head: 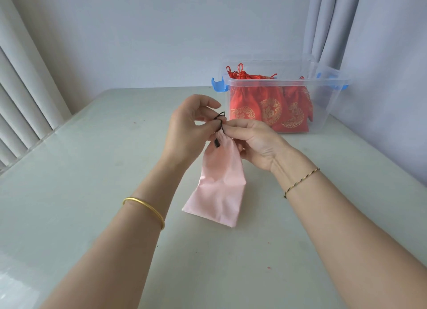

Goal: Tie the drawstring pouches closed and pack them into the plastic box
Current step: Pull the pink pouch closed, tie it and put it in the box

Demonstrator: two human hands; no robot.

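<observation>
A pale pink drawstring pouch point(219, 184) hangs from my hands over the middle of the table, its gathered neck up and its bottom edge close to the tabletop. My left hand point(191, 128) and my right hand point(251, 140) both pinch the black drawstring point(219, 118) at the neck, where a small loop stands up between the fingertips. A clear plastic box point(323, 96) with blue latches stands at the back right and holds several red pouches point(265, 105) with gold patterns.
The pale table point(92, 193) runs under everything. White vertical blinds point(20, 101) hang at the left, a wall stands behind the table, and a curtain point(328, 20) hangs behind the box.
</observation>
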